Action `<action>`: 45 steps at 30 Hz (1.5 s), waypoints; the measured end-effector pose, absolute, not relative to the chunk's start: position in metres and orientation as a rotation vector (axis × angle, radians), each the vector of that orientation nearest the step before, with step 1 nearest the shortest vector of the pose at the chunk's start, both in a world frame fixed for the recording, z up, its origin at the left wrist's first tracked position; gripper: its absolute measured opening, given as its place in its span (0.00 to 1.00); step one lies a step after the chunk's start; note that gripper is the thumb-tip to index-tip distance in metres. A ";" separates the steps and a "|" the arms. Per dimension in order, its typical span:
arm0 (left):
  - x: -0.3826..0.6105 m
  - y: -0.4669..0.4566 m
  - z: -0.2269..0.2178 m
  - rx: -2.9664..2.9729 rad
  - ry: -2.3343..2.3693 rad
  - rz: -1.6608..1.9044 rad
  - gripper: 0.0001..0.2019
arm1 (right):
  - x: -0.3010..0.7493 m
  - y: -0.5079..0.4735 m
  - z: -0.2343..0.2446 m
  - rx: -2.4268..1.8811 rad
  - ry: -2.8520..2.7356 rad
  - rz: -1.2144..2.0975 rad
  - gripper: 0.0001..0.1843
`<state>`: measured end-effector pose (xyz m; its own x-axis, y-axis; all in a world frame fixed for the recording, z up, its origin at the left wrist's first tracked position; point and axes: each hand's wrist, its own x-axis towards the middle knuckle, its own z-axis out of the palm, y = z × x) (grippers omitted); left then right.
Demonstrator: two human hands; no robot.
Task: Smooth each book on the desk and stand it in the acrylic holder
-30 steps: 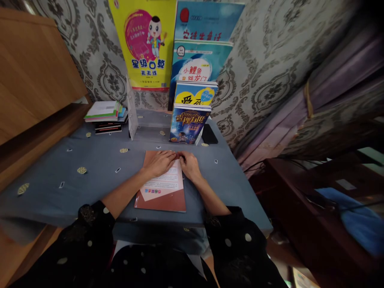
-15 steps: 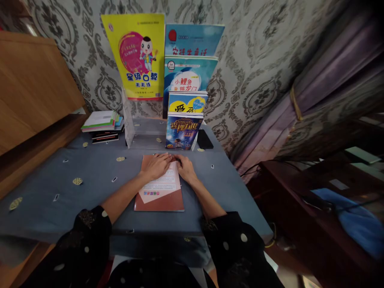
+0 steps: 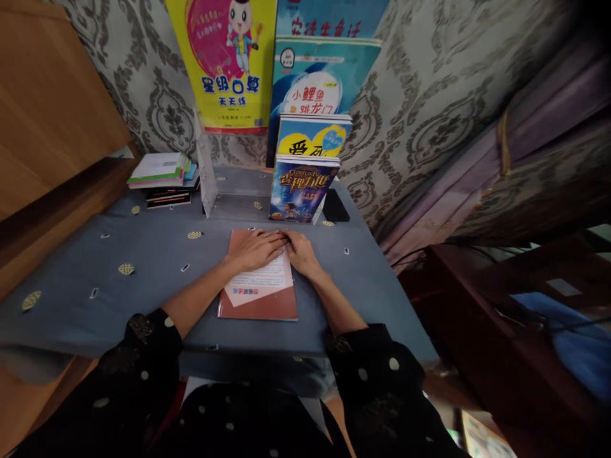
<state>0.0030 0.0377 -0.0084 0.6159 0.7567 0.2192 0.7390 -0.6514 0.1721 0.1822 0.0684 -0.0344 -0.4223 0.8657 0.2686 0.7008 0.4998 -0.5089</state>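
Observation:
A thin book [image 3: 258, 310] with a reddish-brown cover and a pale slanted text panel lies shut on the cloth-covered table, its printing upside down to me. My left hand [image 3: 260, 249] rests flat across its upper part, fingers stretched to the right. At the book's upper right corner is my right hand [image 3: 300, 253], its fingers laid over the edge and pointing left. The fingertips of both hands meet there and partly hide that corner. Just beyond them, a clear book stand [image 3: 206, 168] holds a dark blue book [image 3: 303, 191] at its front.
Behind the blue book stand a yellow-and-blue book [image 3: 312, 137], a teal book [image 3: 329, 67] and a large yellow workbook [image 3: 233, 114]. A black phone [image 3: 336, 206] lies right of the stand. Stacked books [image 3: 160, 170] sit at the left. A dark red cabinet [image 3: 458, 305] stands at the right.
The view has tilted down and come closer, so the standing books' tops are cut off. My right fingers have come nearer my left fingertips; the book remains flat.

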 end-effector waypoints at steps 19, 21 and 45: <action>0.004 0.029 -0.010 2.865 1.293 0.504 0.17 | 0.177 0.053 -0.021 -1.249 -2.243 0.344 0.24; 0.004 0.030 -0.012 2.846 1.291 0.514 0.17 | 0.178 0.055 -0.023 -1.233 -2.232 0.375 0.25; 0.008 0.020 -0.004 2.841 1.202 0.508 0.15 | 0.181 0.059 -0.026 -1.269 -2.242 0.351 0.20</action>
<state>0.0078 0.0196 -0.0040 0.6514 0.7013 0.2896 0.6963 -0.7042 0.1389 0.1805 0.0595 -0.0257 -0.4145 0.8509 0.3226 0.7118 0.5241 -0.4677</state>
